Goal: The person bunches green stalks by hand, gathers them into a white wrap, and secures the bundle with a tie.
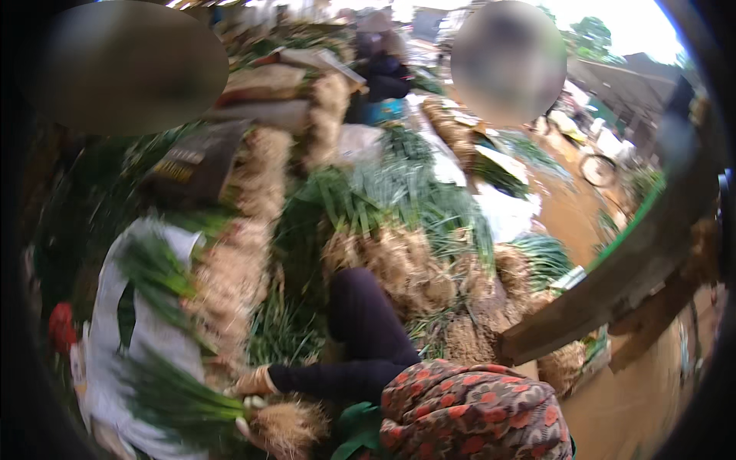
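Observation:
At the lower left, my right hand (257,435) is closed around a bunch of green onions (287,428), just above the pale roots. Its long green leaves point left over a white sack (157,345). A floral sleeve (475,410) with a green cuff (356,429) comes in from the lower right. A blurred tan shape (111,438) at the lower left edge may be my left hand; its fingers do not show. Beside the bunch, a dark-trousered leg (364,307) is bent, with what looks like a foot (251,381) near the sack.
A long row of stacked onion bunches (238,268) runs away at the left, with a dark sack (195,165) on it. More bunches (406,268) lie in the middle. A wooden beam (598,299) slants across the right. Other people (383,61) are at the back.

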Action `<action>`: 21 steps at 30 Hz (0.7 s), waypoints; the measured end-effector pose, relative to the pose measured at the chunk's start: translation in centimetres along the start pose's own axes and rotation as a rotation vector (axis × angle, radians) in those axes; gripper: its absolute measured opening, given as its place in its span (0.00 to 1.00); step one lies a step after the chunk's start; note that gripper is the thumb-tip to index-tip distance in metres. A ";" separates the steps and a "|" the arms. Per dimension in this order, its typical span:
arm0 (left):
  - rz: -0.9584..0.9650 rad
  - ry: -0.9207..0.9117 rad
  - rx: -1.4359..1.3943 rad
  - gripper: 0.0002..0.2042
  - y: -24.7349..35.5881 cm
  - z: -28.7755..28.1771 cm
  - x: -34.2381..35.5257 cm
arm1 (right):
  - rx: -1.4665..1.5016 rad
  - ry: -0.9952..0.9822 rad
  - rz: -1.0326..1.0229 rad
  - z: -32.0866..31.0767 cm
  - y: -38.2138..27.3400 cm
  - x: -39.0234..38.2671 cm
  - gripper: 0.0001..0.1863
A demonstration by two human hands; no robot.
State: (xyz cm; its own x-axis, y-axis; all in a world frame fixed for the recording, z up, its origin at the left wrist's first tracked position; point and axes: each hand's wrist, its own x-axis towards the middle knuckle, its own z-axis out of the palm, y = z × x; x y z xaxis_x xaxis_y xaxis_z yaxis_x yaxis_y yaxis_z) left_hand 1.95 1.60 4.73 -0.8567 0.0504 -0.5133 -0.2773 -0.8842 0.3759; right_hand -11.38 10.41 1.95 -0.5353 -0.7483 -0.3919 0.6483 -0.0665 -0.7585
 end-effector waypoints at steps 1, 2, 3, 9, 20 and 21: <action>-0.038 -0.026 0.000 0.21 -0.8 1.2 0.0 | -0.093 0.043 -0.236 -1.7 0.2 -0.4 0.25; -0.056 -0.035 -0.004 0.21 -1.0 1.8 -0.3 | -0.254 0.065 -0.486 -2.7 0.9 0.1 0.26; -0.086 -0.045 -0.018 0.22 -1.5 2.5 -0.5 | -0.421 0.091 -0.707 -3.7 1.5 0.1 0.26; -0.109 0.002 -0.148 0.20 -2.3 0.3 3.0 | -0.604 0.484 -0.013 -4.6 2.0 -0.7 0.22; 0.152 0.064 -0.181 0.18 -2.1 -0.5 2.7 | -0.650 0.356 -0.152 -3.6 3.4 2.1 0.16; 0.141 0.009 -0.192 0.19 -1.9 -1.0 2.8 | -0.719 0.457 -0.116 -3.7 4.3 2.2 0.16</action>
State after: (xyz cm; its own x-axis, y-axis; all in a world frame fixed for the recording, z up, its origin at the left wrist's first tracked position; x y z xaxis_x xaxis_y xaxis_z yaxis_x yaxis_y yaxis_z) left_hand 0.50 2.97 1.82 -0.8771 -0.0830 -0.4731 -0.0668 -0.9543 0.2912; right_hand -11.80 10.90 -4.12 -0.8424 -0.4132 -0.3460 0.1582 0.4240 -0.8917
